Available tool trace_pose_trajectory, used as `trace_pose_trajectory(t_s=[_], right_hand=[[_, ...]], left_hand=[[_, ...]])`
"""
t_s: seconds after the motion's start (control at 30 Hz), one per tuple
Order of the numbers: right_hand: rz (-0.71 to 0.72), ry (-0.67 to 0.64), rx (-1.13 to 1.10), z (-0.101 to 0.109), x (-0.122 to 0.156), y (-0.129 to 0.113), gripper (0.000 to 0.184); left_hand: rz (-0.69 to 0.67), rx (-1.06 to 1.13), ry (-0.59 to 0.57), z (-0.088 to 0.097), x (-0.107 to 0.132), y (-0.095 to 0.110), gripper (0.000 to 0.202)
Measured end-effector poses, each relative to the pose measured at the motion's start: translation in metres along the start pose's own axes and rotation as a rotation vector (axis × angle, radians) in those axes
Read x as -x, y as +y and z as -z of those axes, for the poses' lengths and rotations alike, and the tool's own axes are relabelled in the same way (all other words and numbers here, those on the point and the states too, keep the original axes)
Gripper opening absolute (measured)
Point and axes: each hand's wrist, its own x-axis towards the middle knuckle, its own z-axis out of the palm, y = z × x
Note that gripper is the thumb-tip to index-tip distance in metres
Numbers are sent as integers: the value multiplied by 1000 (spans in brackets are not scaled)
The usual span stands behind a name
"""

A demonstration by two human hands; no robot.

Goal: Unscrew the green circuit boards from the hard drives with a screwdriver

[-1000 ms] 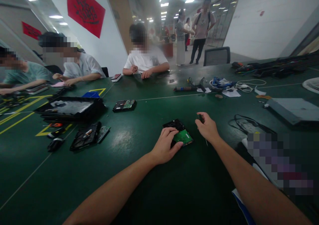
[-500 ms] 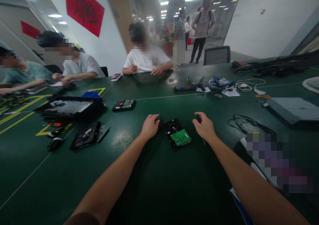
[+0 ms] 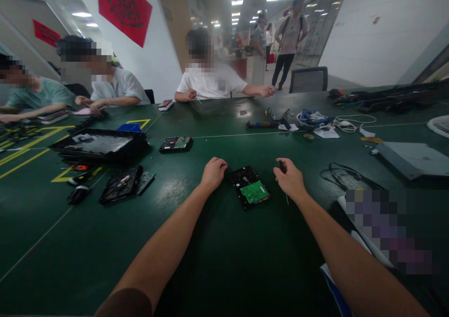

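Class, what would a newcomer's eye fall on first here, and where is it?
Probably the hard drive with its bright green board, lying on the table between the left hand and the right hand, which holds a screwdriver. Then, perhaps, the big red poster on the white wall at upper left.
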Motion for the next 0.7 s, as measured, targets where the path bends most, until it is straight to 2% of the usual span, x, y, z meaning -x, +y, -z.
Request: trace_pose_trajectory(t_s=[0.2, 0.4, 0.57, 0.7], right_hand=[[-24, 49, -152, -4, -3, 5, 50], [-39, 30, -283, -8, -6, 7, 50], [-119, 20, -573, -6, -6, -4, 42], [-165, -72, -692, 4, -1, -21, 32]], left_hand=[[34, -57, 0, 4, 6, 0, 9], [56, -47, 16, 5, 8, 7, 8], [91, 36, 92, 11, 5, 12, 8], [105, 145, 143, 21, 3, 26, 6]])
